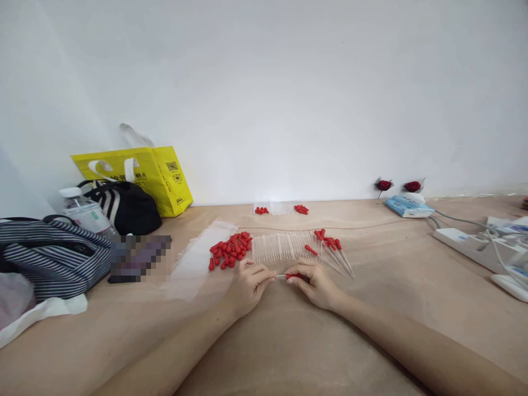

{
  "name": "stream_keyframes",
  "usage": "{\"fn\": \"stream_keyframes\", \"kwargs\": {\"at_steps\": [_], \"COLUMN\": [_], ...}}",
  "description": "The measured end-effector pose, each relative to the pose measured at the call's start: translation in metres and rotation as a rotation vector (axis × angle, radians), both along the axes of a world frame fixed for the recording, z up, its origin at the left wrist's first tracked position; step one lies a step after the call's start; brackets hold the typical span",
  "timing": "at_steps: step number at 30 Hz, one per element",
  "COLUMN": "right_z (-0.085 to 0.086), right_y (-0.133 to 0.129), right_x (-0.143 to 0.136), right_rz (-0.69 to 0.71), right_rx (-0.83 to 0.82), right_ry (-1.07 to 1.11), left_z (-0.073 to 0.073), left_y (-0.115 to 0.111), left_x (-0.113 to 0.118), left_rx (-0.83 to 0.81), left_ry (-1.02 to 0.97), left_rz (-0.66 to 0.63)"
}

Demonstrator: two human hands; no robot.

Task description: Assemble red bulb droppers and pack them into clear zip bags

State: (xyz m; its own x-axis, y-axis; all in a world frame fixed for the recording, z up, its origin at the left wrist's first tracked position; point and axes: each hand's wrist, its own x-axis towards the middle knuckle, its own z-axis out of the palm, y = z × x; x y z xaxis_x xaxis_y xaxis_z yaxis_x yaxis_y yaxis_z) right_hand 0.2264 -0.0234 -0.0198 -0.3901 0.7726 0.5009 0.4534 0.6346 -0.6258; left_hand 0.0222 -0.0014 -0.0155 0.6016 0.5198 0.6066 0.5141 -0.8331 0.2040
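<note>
Between my hands, near the middle of the table, a clear glass dropper tube [281, 276] lies level. My left hand [252, 282] pinches the tube's left part. At its right end, my right hand [312, 281] grips a red rubber bulb [293, 276], partly hidden by the fingers. Whether the bulb is fully on the tube I cannot tell. A heap of loose red bulbs [231, 250] lies just beyond my left hand. Behind both hands is a row of clear tubes [278, 247]. Several droppers with red bulbs [331, 243] are fanned out beyond my right hand.
Flat clear plastic bags [202, 253] lie left of the heap. A packed bag with red bulbs [280, 207] rests by the wall. At left stand a yellow bag [173, 181], a bottle [88, 212] and a striped bag [53, 256]. At right are tissues [408, 206] and a power strip [466, 247].
</note>
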Motion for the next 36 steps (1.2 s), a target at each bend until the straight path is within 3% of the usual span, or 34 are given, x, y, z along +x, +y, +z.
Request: {"fn": "stream_keyframes", "kwargs": {"at_steps": [6,12,27,36], "right_z": [-0.006,-0.006,-0.001,0.0], "right_y": [-0.001,-0.001,-0.003,0.001], "right_x": [0.002,0.002,-0.002,0.009], "right_rz": [-0.082,-0.08,-0.013,-0.106], "right_rx": [0.216,0.362,0.287,0.276], "right_ry": [-0.168,-0.249,-0.323,-0.309], "left_z": [0.001,0.002,0.002,0.005], "left_y": [-0.005,-0.006,-0.012,-0.01], "left_x": [0.001,0.003,0.009,0.008], "left_rx": [0.102,0.168,0.125,0.019], "left_ry": [0.047,0.09,0.101,0.083], "left_rz": [-0.028,-0.049,-0.034,-0.017]}}
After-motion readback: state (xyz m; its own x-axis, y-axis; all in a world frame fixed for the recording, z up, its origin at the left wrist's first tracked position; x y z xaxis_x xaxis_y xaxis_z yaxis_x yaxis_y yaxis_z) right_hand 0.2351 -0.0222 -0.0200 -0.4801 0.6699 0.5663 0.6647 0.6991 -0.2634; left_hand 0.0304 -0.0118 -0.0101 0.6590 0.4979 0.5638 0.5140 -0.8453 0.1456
